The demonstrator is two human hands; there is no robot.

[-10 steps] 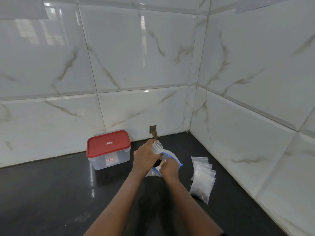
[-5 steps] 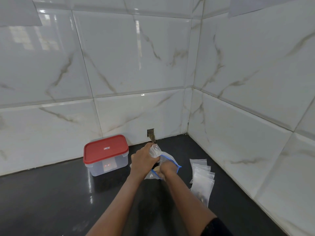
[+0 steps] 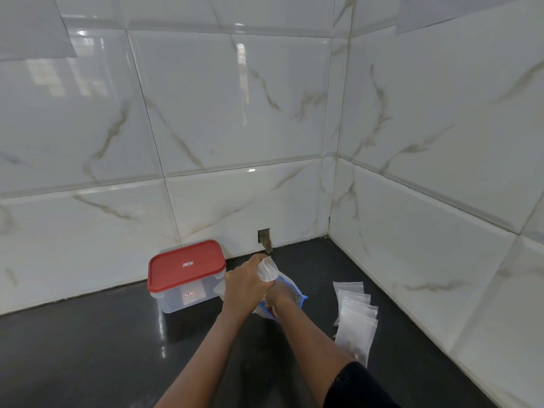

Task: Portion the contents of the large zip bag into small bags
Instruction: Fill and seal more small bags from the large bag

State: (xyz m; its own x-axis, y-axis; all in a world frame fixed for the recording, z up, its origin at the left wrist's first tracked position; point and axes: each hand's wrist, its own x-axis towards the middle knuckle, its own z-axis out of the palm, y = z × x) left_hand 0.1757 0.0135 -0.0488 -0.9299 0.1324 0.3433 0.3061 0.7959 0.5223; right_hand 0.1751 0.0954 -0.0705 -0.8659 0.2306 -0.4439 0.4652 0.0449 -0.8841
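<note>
Countertop (image 3: 97, 357) black and glossy, marbled wall tiles (image 3: 229, 113), left hand (image 3: 245, 282) pinching small bag (image 3: 267, 270), right hand (image 3: 278, 295) grip hidden.

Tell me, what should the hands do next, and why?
Probably lift the right hand out of the large zip bag and drop its pinch into the small bag that the left hand grips above it; that bag looks empty.

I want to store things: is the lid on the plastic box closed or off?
Closed. The red lid sits flat on the clear box, covering its whole top; whether the clips are latched cannot be told.
</note>
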